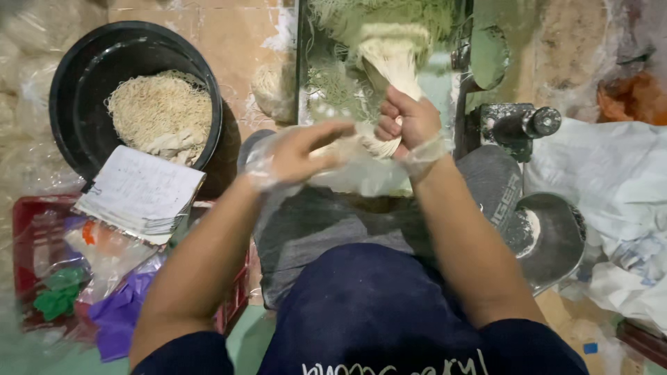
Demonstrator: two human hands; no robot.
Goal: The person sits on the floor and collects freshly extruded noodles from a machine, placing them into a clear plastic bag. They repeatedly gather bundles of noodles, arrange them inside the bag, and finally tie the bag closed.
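Above the lap, right hand clenched on noodle bundle — left hand open, blurred, touching clear bag

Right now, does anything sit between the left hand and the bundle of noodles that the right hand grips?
Nothing solid. The right hand grips the noodle bundle near its lower end. The left hand is beside it, with only the thin clear plastic bag at the bundle's lower end.
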